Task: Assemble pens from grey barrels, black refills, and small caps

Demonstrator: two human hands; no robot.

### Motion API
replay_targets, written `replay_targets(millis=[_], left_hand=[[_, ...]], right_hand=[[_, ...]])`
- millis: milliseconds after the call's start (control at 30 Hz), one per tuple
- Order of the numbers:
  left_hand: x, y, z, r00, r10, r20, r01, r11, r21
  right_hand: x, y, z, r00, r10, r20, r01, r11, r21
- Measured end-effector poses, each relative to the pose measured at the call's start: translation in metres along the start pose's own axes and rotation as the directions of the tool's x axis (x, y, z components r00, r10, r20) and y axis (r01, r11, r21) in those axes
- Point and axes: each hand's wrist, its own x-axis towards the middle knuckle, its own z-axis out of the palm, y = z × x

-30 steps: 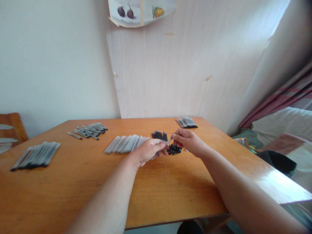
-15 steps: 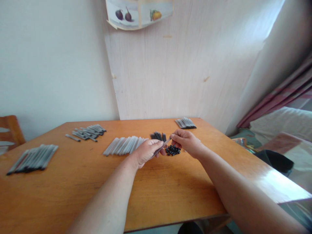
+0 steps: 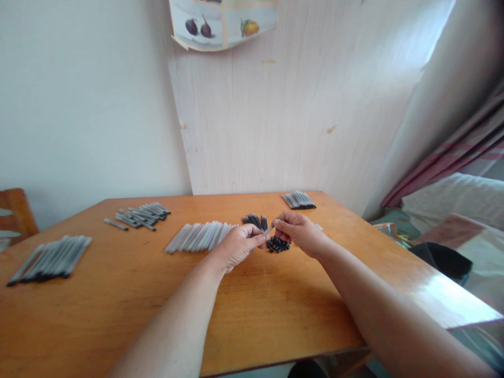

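Observation:
My left hand [image 3: 242, 244] is closed round a pale pen barrel [image 3: 269, 230] that tilts up to the right. At its upper end the fingers of my right hand [image 3: 293, 228] are pinched together; a small dark piece shows there, too small to name. Just below my right fingers lies a heap of short black pen caps [image 3: 279, 244]. Behind my hands is a bundle of thin dark refills [image 3: 254, 221]. A row of whitish empty barrels [image 3: 199, 237] lies left of my left hand, partly covered by it.
Pens with black ends lie in groups at the left front [image 3: 53, 260], the left back [image 3: 142, 215] and the right back [image 3: 299, 199] of the wooden table [image 3: 252, 315]. A black bin [image 3: 441, 261] stands beyond the right edge, and a wooden chair [image 3: 18, 212] is at the left.
The barrel has slid or turned within my left hand, so less of it shows between the hands. Both hands stay close together; the view has shifted slightly.

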Motion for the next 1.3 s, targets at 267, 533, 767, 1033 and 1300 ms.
replay_targets(millis=[267, 533, 767, 1033, 1300], left_hand=[[-0.002, 0.006, -0.002, 0.987, -0.112, 0.119, 0.122, 0.989, -0.086], [0.0, -0.002, -0.002, 0.988, -0.095, 0.122, 0.102, 0.993, -0.054], [0.0, 0.0, 0.0, 0.996, -0.043, 0.073, 0.044, 0.999, -0.011], [0.0, 0.0, 0.003, 0.999, -0.003, 0.043, 0.004, 1.0, -0.024], [0.002, 0.001, 0.0, 1.0, -0.007, -0.025, 0.006, 0.998, -0.055]], right_hand=[[-0.002, -0.002, -0.002, 1.0, -0.018, -0.025, 0.018, 1.0, 0.003], [0.001, 0.004, -0.001, 1.0, -0.027, -0.015, 0.028, 0.999, 0.035], [0.0, 0.0, 0.0, 1.0, -0.008, -0.03, 0.009, 1.0, 0.022], [-0.001, -0.002, 0.003, 0.999, -0.002, -0.05, 0.003, 1.0, 0.001], [0.005, -0.003, -0.02, 0.991, 0.06, -0.12, -0.055, 0.998, 0.042]])
